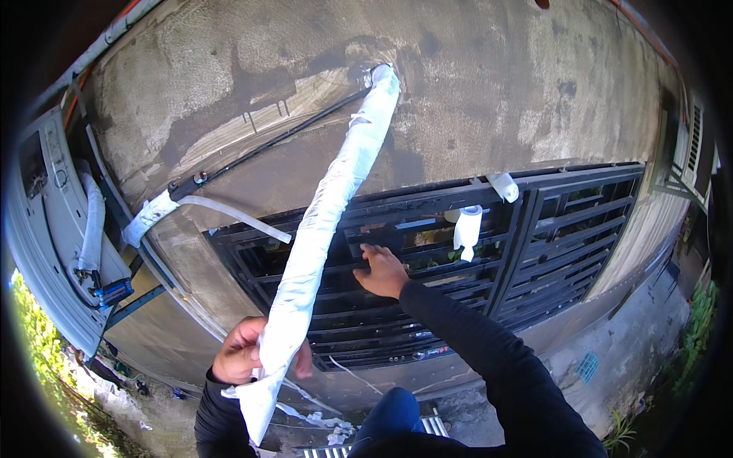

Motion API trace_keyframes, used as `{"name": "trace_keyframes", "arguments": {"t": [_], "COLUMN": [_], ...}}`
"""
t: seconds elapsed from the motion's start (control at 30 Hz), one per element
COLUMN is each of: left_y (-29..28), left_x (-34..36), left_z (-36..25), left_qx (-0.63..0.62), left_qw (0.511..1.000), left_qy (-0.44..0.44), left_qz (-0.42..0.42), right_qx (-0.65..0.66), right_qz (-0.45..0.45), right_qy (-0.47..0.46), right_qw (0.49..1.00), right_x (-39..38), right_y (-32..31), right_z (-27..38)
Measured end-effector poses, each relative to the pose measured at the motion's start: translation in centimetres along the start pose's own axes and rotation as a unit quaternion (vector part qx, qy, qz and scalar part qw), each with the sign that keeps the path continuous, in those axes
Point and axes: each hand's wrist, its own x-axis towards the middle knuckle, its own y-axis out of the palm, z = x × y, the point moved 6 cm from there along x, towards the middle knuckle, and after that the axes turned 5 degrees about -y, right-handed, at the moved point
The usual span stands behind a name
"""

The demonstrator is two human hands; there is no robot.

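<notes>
A long pipe bundle wrapped in white tape (pixel 324 229) comes out of a hole in the wall and slants down toward me. My left hand (pixel 243 353) grips it near its lower end, thumb in front and fingertips showing on the far side. Loose white wrap hangs below that grip. My right hand (pixel 382 272) reaches out in front of the dark window grille (pixel 427 305), fingers apart and holding nothing. To its right, a roll of white tape (pixel 468 226) hangs at the bars with a loose tail, and a second white roll (pixel 503 188) rests on the top rail.
At left, a pale outdoor air conditioner unit (pixel 57 237) stands on a bracket. A black cable (pixel 282 141) and a short white tube (pixel 238 217) run along the wall. Below me are ladder rungs (pixel 437 424) and scraps of white wrap (pixel 330 421).
</notes>
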Motion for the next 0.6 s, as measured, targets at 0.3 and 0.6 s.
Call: {"name": "trace_keyframes", "arguments": {"t": [0.3, 0.6], "left_y": [-0.7, -1.6], "left_x": [-5.3, -4.9], "left_z": [-4.0, -2.8], "left_qx": [0.199, 0.140], "left_qw": [0.963, 0.982], "left_qy": [-0.004, -0.028], "left_qz": [-0.180, -0.124], "right_qx": [-0.069, -0.125], "right_qz": [0.042, 0.124], "right_qy": [0.042, -0.020], "right_qw": [0.996, 0.984], "right_x": [4.4, 4.7], "right_y": [3.8, 3.8], "right_z": [1.3, 1.7]}}
